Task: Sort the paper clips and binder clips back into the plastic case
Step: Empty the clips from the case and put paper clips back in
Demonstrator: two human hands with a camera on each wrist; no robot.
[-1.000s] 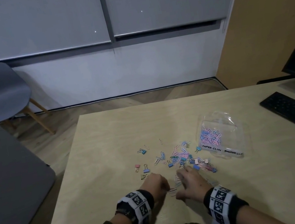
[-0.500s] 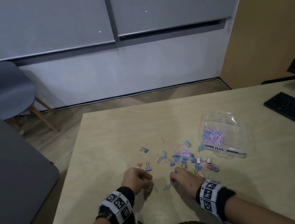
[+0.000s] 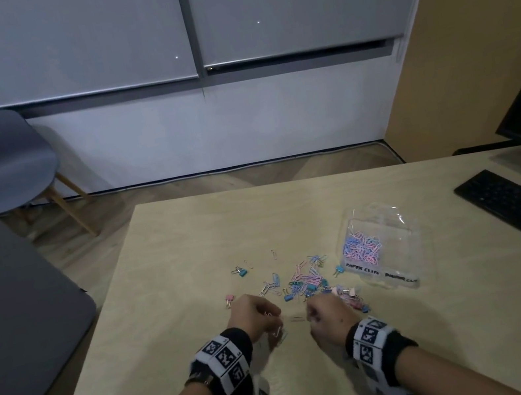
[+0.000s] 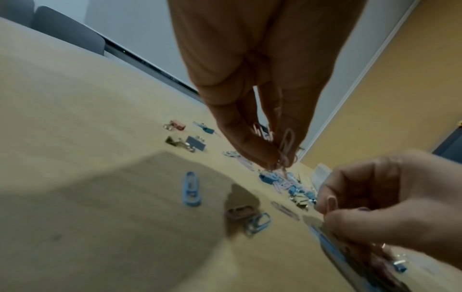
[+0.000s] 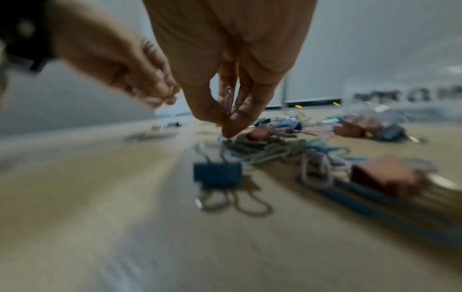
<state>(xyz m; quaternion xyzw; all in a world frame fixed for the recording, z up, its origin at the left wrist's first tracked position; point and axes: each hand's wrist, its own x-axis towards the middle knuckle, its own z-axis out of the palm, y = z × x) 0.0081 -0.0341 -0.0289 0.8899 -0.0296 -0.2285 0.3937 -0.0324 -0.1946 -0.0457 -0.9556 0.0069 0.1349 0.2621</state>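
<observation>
Your left hand [image 3: 254,315] has its fingers curled, thumb and fingertips pinching a small bunch of pink paper clips [image 4: 285,146] that hang just below the tips. A blue clip [image 4: 191,189] lies on the table [image 3: 191,244] below and to the left of those fingers, and a pink-and-blue pair [image 4: 250,219] lies right under them.

Your right hand [image 3: 328,316] is also curled, thumb against forefinger, pinching a single pale clip [image 5: 228,98] that stands upright between them. Its fingertips [image 5: 231,126] come down onto the near edge of the loose pile [image 3: 305,281] of clips; whether they touch the table there is too blurred to tell. A blue binder clip [image 5: 217,174] lies just in front of those fingertips, towards your wrist, and a pink binder clip [image 5: 382,175] lies off to their right.

The two hands sit near each other, apart, with a few clips on the table between them.

The case [image 3: 384,245] lies open beyond the pile, well to the right of your right fingers, with pink and blue clips in its left compartment.
</observation>
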